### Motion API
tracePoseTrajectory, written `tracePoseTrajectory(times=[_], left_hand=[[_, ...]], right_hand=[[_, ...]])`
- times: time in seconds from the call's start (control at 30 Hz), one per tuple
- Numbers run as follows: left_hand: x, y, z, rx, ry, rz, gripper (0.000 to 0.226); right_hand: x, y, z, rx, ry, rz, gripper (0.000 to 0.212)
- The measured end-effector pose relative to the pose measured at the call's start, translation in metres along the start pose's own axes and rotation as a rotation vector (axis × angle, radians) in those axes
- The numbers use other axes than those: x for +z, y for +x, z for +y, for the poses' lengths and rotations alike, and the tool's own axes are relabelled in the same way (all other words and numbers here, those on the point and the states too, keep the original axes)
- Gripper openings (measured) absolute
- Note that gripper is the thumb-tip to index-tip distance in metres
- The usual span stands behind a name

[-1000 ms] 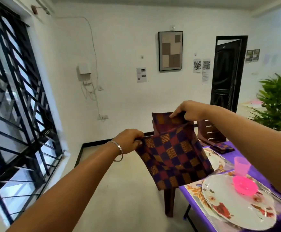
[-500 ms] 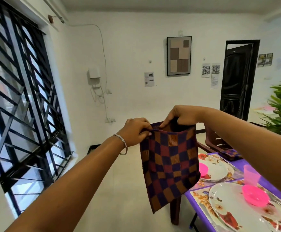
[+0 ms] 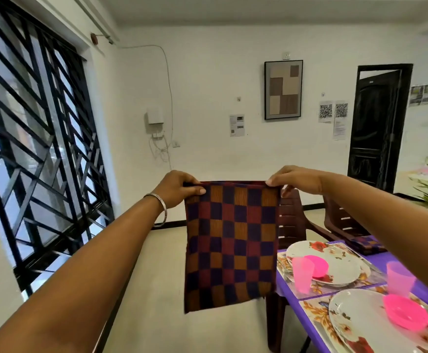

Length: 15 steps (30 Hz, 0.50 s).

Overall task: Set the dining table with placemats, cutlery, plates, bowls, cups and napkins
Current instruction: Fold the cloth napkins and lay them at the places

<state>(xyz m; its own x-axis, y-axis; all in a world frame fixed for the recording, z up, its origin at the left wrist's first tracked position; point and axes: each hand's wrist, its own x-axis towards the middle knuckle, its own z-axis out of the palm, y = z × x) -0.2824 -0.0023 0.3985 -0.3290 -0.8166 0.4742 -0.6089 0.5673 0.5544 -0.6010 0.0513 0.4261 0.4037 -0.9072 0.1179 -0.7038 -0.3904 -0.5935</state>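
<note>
Spread apart, both hands now pinch the checkered napkin's [image 3: 230, 245] top corners.

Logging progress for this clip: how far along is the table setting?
Two places on the purple table already have placemats, plates, pink bowls and cups. The left hand and right hand hold a checked napkin in the air; it is yet to be placed.

Bare floor [image 3: 157, 289] lies open at lower centre. At lower right the desk [image 3: 376, 261] is crowded with plates [image 3: 340, 268], cups [image 3: 300, 275], bowls [image 3: 404, 315]; chairs [image 3: 292, 215] block its far side.
</note>
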Motion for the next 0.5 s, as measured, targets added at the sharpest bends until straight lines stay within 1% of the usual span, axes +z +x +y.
tracePoseTrajectory(times=[0.03, 0.07, 0.13, 0.2, 0.23, 0.33, 0.43, 0.5], left_hand=[[-0.002, -0.001, -0.004, -0.041, -0.031, -0.001, 0.017], [-0.003, -0.002, -0.006, -0.072, -0.073, -0.002, 0.019], [-0.003, -0.006, -0.006, -0.092, -0.134, -0.016, 0.019], [-0.005, -0.008, -0.006, -0.104, -0.206, -0.028, 0.021], [-0.006, -0.009, -0.006, -0.105, -0.251, -0.023, 0.024], [-0.013, -0.009, -0.011, -0.121, -0.329, 0.007, 0.031], [-0.018, -0.011, -0.015, -0.126, -0.269, 0.004, 0.023], [-0.019, -0.013, -0.018, -0.135, -0.256, 0.030, 0.024]], right_hand=[[0.001, 0.000, 0.002, -0.040, 0.031, 0.047, 0.048], [0.003, 0.001, 0.002, -0.082, 0.048, 0.088, 0.045], [0.007, 0.003, 0.005, -0.144, 0.072, 0.155, 0.028], [0.012, 0.007, 0.007, -0.156, 0.118, 0.216, 0.018], [0.014, 0.008, 0.007, -0.150, 0.171, 0.235, 0.018], [0.013, 0.009, 0.001, -0.108, 0.348, 0.244, 0.033], [0.009, 0.013, -0.002, -0.125, 0.369, 0.256, 0.028], [0.008, 0.014, -0.004, -0.139, 0.374, 0.260, 0.025]])
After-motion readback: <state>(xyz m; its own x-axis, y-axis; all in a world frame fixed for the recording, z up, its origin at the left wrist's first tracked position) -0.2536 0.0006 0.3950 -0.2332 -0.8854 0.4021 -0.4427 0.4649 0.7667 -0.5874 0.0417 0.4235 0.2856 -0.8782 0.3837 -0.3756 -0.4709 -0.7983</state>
